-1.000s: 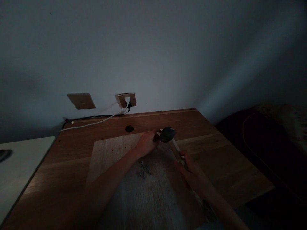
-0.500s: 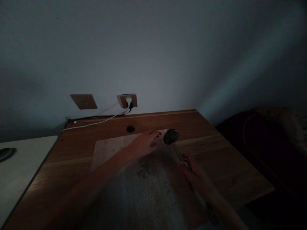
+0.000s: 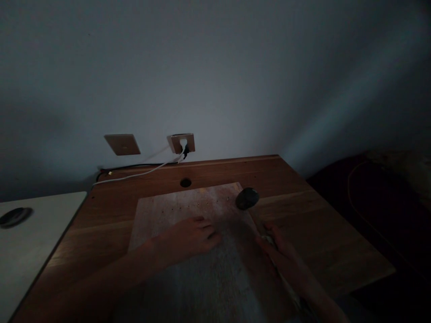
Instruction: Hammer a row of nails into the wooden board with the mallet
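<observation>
My right hand (image 3: 283, 253) is wrapped round the wooden handle of a hammer (image 3: 248, 198). Its round dark head is raised near the far right corner of a pale wooden board (image 3: 222, 273). Over the middle of the board, my left hand (image 3: 193, 236) reaches down with curled fingers. Their tips are hidden, and the hand covers the place of the loose nails, so what it grips cannot be made out. A row of small dark nails or holes (image 3: 198, 205) runs along the board's far side, with one small nail (image 3: 227, 198) standing near its right end.
The board lies on a brown wooden table (image 3: 323, 233) against a wall. A round cable hole (image 3: 185, 182) is in the tabletop. A white cable (image 3: 134, 176) runs from a wall socket (image 3: 182, 142). At left is a white surface (image 3: 50, 237) with a dark round object (image 3: 15, 217).
My left hand has moved back from the board's far right corner to over the loose nails, uncovering the row. The hammer stays in my right hand. The view has shifted slightly.
</observation>
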Demonstrator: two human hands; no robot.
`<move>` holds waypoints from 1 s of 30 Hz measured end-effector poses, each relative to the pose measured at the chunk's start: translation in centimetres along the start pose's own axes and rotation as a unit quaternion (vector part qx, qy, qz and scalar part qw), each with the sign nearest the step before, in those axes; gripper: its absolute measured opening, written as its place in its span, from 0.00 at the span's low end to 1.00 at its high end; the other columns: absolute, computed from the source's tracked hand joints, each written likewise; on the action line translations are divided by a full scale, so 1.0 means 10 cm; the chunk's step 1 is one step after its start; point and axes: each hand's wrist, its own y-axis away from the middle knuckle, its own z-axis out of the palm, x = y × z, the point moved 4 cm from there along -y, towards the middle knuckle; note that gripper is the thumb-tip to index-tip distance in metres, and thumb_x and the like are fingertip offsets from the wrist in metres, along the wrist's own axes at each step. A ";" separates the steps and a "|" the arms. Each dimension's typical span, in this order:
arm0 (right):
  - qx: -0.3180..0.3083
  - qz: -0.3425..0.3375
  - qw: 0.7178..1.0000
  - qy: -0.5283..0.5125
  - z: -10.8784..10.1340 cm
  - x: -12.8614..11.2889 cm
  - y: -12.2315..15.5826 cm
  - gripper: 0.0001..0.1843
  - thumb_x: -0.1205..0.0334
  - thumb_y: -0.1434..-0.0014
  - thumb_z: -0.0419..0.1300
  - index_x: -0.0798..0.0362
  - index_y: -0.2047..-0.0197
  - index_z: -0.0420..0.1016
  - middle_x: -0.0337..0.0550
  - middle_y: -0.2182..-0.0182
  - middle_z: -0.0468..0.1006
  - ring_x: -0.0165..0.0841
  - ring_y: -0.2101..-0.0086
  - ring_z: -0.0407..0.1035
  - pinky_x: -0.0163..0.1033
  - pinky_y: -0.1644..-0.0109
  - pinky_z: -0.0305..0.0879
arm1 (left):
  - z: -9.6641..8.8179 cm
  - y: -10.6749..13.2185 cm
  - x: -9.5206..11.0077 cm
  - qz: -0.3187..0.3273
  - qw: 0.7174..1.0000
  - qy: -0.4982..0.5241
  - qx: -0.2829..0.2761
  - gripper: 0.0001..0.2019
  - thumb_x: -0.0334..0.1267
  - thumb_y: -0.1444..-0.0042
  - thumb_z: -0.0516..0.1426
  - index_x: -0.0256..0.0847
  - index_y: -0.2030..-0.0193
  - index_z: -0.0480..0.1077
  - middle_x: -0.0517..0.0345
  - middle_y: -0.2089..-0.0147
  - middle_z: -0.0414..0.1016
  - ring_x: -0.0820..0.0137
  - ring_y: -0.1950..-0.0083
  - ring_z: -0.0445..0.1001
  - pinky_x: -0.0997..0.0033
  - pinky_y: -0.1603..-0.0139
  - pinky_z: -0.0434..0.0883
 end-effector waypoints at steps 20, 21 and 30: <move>-0.014 0.027 0.999 -0.030 0.04 0.14 0.01 0.35 0.34 0.35 0.55 0.50 0.36 0.63 0.32 0.80 0.69 0.37 0.79 0.68 0.39 0.74 0.62 | 0.37 -0.54 -0.94 -0.270 0.896 0.323 0.144 0.07 0.29 0.38 0.60 0.40 0.57 0.79 0.57 0.59 0.83 0.71 0.58 0.79 0.71 0.51 0.74; -0.018 0.036 0.999 -0.033 0.04 0.14 0.01 0.36 0.34 0.34 0.54 0.50 0.35 0.62 0.31 0.81 0.68 0.37 0.80 0.67 0.39 0.75 0.61 | 0.38 -0.53 -0.94 -0.267 0.897 0.323 0.143 0.07 0.30 0.38 0.60 0.41 0.57 0.79 0.57 0.59 0.83 0.71 0.57 0.79 0.71 0.51 0.74; 0.004 -0.020 0.999 -0.029 0.07 -0.10 0.00 0.29 0.38 0.36 0.57 0.49 0.42 0.67 0.48 0.55 0.81 0.40 0.61 0.77 0.40 0.65 0.71 | 0.40 -0.52 -0.95 -0.262 0.900 0.320 0.138 0.09 0.26 0.43 0.60 0.40 0.58 0.80 0.55 0.56 0.82 0.68 0.53 0.79 0.69 0.48 0.75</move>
